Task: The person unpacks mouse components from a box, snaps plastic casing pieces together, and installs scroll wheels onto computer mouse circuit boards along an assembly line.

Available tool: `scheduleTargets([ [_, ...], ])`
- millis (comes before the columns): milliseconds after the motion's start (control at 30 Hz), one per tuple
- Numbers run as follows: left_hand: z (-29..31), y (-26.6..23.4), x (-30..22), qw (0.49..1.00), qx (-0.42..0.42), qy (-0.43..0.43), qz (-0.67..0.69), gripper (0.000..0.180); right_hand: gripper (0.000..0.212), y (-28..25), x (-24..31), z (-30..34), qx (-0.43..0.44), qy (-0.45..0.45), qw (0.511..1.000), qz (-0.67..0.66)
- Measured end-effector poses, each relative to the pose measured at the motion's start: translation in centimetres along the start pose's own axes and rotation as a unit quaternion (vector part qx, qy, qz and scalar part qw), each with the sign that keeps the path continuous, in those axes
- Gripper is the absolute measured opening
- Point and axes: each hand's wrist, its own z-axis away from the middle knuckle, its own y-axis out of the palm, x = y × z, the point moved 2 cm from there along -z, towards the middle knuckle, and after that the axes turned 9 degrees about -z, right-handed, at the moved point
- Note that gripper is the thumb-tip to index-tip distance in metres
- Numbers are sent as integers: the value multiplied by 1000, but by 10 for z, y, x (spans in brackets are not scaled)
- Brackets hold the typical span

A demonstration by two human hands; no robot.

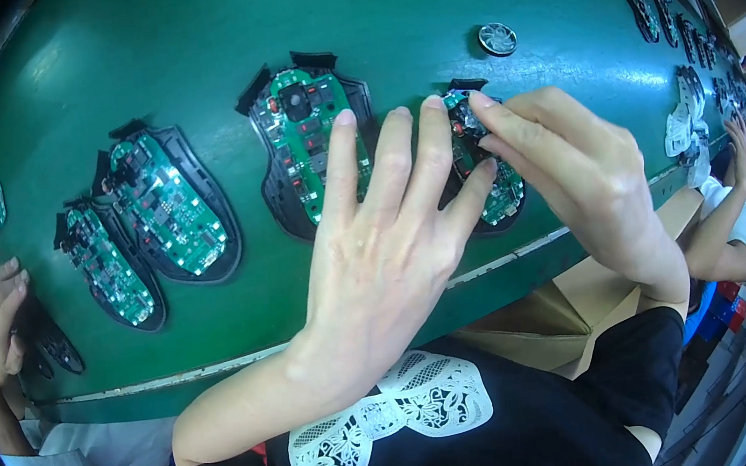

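Under both hands lies a computer mouse base with a green circuit board (503,202), small components showing on it. My left hand (379,242) is palm down with its fingers spread. Its index fingertip rests by that board's left edge and its thumb reaches over the board. The other left fingers stretch over the right side of a larger mouse base with a green board (307,161). My right hand (569,146) is closed in a pinch at the board's upper part, beside a small dark and shiny part (465,119). What exactly its fingertips hold is hidden.
Two more mouse bases with boards, one large (171,203) and one small (109,268), lie left on the green table (206,38). A round metallic disc (497,39) lies beyond my right hand. A cardboard box (545,319) stands below the table edge. Co-workers sit on both sides.
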Motion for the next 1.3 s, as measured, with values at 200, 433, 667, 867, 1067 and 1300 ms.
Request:
scheduleTargets([
  [200,17,-7,19,999,37,1,-1,62,40,5,18,-17,44,2,999,-24],
  [433,17,-7,22,1000,28,9,-3,59,53,28,21,8,-55,-90,989,108],
  [667,20,-7,24,999,31,19,-9,65,52,6,7,-20,53,-10,996,-77],
  [867,13,-10,23,998,52,36,3,63,50,11,20,14,-16,-55,995,85],
  [1067,5,-15,26,994,96,49,-10,70,33,-8,0,29,-115,35,990,-70],
  [1300,4,-27,52,1000,-10,26,-11,66,20,9,-11,43,-103,82,978,-162],
])
